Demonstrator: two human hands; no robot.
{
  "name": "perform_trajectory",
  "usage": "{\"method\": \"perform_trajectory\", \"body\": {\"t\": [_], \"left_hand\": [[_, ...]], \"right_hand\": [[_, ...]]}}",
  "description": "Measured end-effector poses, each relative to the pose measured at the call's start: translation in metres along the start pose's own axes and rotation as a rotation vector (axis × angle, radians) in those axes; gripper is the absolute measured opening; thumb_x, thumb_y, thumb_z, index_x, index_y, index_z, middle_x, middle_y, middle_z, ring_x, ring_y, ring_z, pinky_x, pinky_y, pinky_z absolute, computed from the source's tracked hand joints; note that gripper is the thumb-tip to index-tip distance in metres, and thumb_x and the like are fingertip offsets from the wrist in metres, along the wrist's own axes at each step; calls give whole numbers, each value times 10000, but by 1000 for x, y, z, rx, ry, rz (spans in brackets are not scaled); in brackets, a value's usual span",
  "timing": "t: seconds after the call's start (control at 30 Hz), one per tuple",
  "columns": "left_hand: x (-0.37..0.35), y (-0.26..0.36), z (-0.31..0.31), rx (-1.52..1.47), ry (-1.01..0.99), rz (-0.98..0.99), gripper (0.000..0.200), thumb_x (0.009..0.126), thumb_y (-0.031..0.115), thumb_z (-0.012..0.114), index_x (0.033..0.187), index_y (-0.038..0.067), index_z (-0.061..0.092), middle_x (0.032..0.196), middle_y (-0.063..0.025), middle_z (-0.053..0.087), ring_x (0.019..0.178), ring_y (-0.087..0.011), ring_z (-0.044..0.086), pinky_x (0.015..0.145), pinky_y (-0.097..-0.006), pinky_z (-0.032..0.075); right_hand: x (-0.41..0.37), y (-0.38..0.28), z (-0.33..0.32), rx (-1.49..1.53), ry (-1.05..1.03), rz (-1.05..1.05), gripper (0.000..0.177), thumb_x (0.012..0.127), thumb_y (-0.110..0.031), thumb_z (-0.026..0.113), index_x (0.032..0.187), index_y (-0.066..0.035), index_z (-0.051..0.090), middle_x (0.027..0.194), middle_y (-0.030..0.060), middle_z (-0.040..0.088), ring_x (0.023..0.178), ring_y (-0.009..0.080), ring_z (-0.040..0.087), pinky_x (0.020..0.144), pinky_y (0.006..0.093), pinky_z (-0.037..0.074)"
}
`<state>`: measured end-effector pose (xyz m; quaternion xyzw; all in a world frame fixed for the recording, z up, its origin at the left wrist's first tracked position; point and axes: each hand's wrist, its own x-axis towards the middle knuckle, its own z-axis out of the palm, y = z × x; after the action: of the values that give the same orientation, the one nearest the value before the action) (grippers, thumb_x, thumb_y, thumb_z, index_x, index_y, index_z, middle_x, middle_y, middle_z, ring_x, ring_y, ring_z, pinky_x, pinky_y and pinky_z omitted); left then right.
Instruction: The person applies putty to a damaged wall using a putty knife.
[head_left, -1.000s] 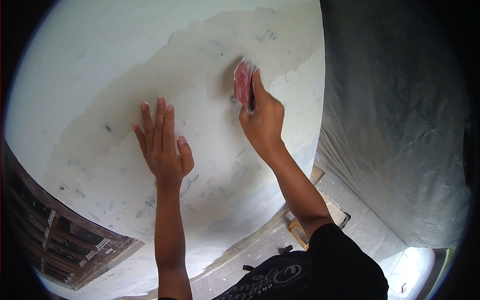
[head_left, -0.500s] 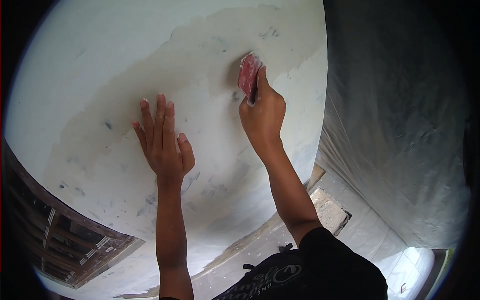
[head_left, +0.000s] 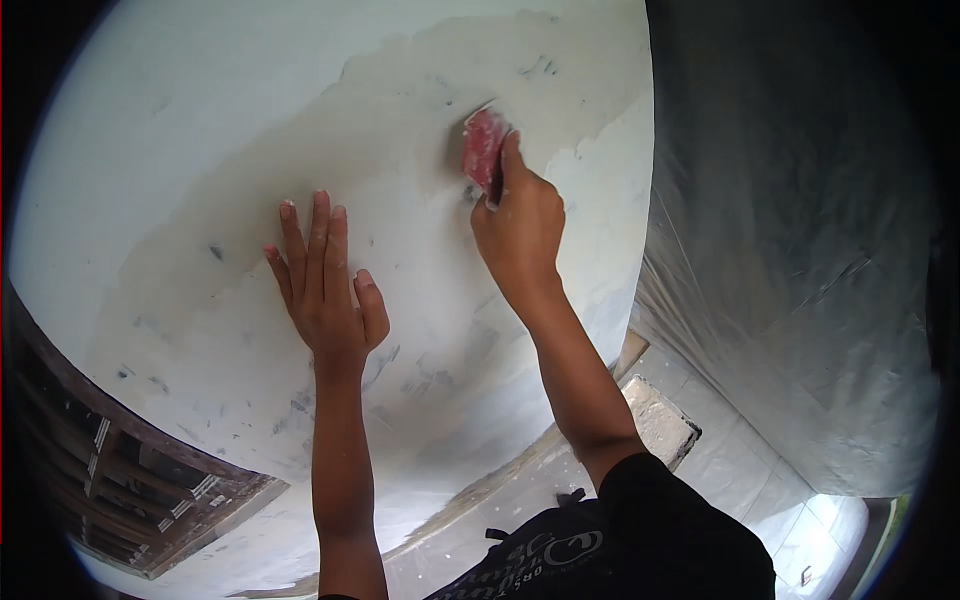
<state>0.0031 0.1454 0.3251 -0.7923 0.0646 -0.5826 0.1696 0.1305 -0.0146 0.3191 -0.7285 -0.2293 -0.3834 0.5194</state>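
Observation:
My left hand (head_left: 328,290) lies flat with spread fingers against a pale wall (head_left: 250,90) marked with a darker, damp-looking patch and several grey smudges. Up and to the right of it, my right hand (head_left: 520,220) grips a red block (head_left: 484,148) coated in white residue. The block is at the wall, inside the darker patch, with the thumb along its right side. Whitish residue shows on the fingertips of my left hand.
Translucent plastic sheeting (head_left: 800,260) hangs along the right. A brown slatted wooden frame (head_left: 130,465) is at the lower left. Beside my right arm lies a pale, stained slab (head_left: 660,420), near the tiled floor (head_left: 740,430).
My right hand and the red block have shifted slightly to the left along the wall. My left hand has stayed nearly in place.

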Motion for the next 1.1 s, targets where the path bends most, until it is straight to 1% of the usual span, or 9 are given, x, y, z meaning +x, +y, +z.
{"method": "perform_trajectory", "body": {"t": [0.27, 0.37, 0.47, 0.57, 0.63, 0.7, 0.87, 0.97, 1.1], "left_hand": [[1, -1, 3, -5, 25, -4, 582, 888, 160, 362, 1446, 14, 439, 1497, -153, 468, 1473, -393, 269, 1205, -530, 41], [-1, 0, -1, -6, 5, -4, 581, 894, 163, 354, 1450, 12, 432, 1505, -150, 458, 1476, -391, 262, 1206, -530, 36], [-1, -1, 1, 9, -1, -2, 577, 903, 174, 331, 1445, 0, 430, 1507, -152, 455, 1476, -393, 257, 1207, -524, 29], [-4, -3, 2, -44, 32, -18, 598, 917, 205, 298, 1462, -27, 378, 1517, -196, 422, 1477, -394, 253, 1211, -513, 18], [-10, -9, 7, -245, 316, -45, 620, 928, 222, 274, 1487, -44, 311, 1513, -253, 396, 1464, -407, 276, 1214, -510, 24], [-11, -13, 7, -271, 345, -51, 638, 938, 256, 262, 1496, -52, 277, 1517, -284, 368, 1465, -420, 263, 1213, -510, 27], [-13, -13, 3, -235, 250, -36, 647, 939, 269, 254, 1498, -56, 261, 1542, -259, 340, 1478, -421, 224, 1210, -513, 6], [-10, -11, 3, -174, 202, -39, 651, 940, 284, 262, 1497, -52, 270, 1544, -249, 343, 1479, -415, 226, 1210, -516, 14], [-9, -10, 6, -173, 217, -55, 646, 943, 284, 264, 1497, -48, 281, 1544, -240, 349, 1480, -408, 230, 1209, -519, 20]], "right_hand": [[-95, -20, -1, 217, -221, -116, 822, 639, 85, 652, 1429, 48, 425, 794, 207, 655, 665, 341, 666, 611, 366, 532], [-33, -1, -1, 209, 119, -82, 740, 649, 77, 642, 1362, 128, 447, 696, 199, 631, 590, 336, 648, 542, 392, 514], [16, -9, 10, 20, 42, 65, 677, 675, 65, 631, 1315, 186, 445, 677, 203, 637, 561, 342, 643, 517, 406, 510], [1, -45, 31, 2, -66, 0, 739, 690, 33, 627, 1391, 116, 408, 683, 202, 628, 587, 365, 629, 519, 415, 472], [-28, -59, 29, 151, -104, -152, 790, 670, 31, 642, 1418, 85, 392, 738, 196, 637, 616, 362, 633, 513, 416, 461], [-52, -56, 11, 244, -174, -147, 790, 666, 70, 640, 1422, 61, 412, 784, 194, 645, 660, 366, 648, 564, 392, 499], [-26, -13, 1, 205, 176, -56, 719, 672, 75, 645, 1356, 151, 437, 694, 199, 633, 581, 342, 645, 521, 385, 495], [12, -27, 15, 50, 21, 124, 677, 711, 60, 601, 1349, 187, 413, 670, 212, 631, 562, 336, 643, 510, 399, 503], [-19, -79, 33, 121, -116, -121, 790, 661, 37, 632, 1404, 130, 382, 712, 188, 611, 595, 360, 620, 521, 417, 468]]}}
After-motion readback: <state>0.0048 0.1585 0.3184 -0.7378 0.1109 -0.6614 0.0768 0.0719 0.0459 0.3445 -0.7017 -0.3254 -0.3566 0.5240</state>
